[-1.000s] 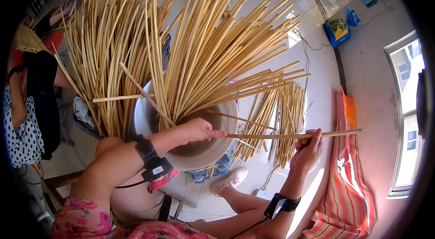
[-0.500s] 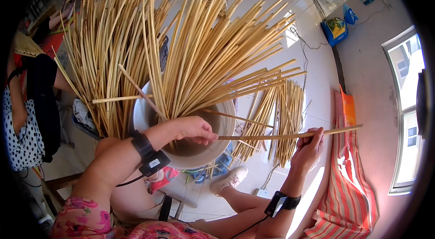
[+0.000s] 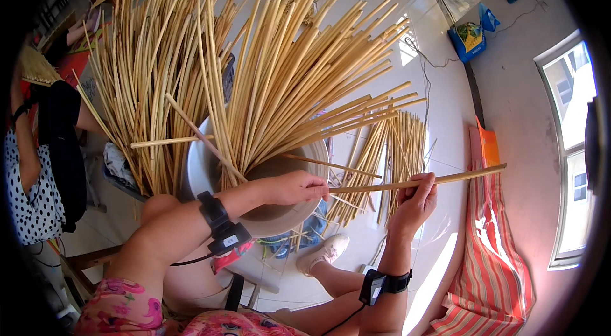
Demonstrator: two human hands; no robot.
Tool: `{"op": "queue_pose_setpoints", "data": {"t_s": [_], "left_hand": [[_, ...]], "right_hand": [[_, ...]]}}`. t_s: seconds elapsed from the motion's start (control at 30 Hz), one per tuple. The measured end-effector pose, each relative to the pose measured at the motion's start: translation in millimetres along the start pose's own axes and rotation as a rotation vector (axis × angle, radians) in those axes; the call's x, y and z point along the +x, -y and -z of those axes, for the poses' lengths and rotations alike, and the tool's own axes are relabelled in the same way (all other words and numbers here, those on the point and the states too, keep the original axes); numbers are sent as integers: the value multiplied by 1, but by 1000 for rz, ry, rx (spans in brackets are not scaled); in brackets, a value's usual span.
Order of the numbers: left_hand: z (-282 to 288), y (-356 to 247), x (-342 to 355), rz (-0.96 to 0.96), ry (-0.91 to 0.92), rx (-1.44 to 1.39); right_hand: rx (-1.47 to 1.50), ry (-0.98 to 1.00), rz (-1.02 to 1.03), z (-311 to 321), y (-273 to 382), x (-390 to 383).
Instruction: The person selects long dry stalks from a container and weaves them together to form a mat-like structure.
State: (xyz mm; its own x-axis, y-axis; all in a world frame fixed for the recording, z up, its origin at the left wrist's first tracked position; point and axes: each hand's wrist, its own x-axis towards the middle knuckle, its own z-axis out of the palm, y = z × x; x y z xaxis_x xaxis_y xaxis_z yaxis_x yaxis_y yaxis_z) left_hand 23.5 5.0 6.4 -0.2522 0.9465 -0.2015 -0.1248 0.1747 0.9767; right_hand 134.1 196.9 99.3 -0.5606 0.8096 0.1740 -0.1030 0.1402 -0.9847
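Observation:
A thin, straw-coloured stalk (image 3: 464, 176) stretches nearly level across the right of the view. My left hand (image 3: 304, 188) pinches its left end above the rim of a white bucket (image 3: 299, 214). Farther along, my right hand (image 3: 415, 201) closes round the same stalk, its far end sticking out past my fingers and tilting slightly up. Many similar stalks (image 3: 305, 75) fan out of the bucket, away from me. One loose stalk (image 3: 200, 135) leans across the bucket's left side. The lower ends inside the bucket are partly hidden by my left forearm.
Another large bunch of stalks (image 3: 153, 69) stands left of the bucket. Shorter stalks (image 3: 398, 158) lie on the tiled floor behind my right hand. Striped red cloth (image 3: 487, 259) hangs by the right wall under a window (image 3: 573, 158). At the left edge sits another person in a dotted garment (image 3: 35, 189).
My left hand has moved right along with the stalk's end, and my right hand has shifted left, so the hands are closer together. The stalk now tilts up more at its right end.

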Motion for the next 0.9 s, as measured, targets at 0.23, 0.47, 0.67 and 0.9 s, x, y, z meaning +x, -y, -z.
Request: {"op": "queue_pose_setpoints", "data": {"t_s": [0.23, 0.47, 0.67, 0.9], "left_hand": [[9, -17, -4, 117, 128, 2], [13, -28, -14, 0, 208, -246], [3, -14, -3, 106, 69, -156], [-4, 23, 14, 85, -112, -189]], "right_hand": [[-31, -10, -34, -6, 0, -4], [30, -42, -156, 7, 8, 9], [31, 3, -59, -1, 9, -3], [-110, 189, 21, -1, 2, -8]]}}
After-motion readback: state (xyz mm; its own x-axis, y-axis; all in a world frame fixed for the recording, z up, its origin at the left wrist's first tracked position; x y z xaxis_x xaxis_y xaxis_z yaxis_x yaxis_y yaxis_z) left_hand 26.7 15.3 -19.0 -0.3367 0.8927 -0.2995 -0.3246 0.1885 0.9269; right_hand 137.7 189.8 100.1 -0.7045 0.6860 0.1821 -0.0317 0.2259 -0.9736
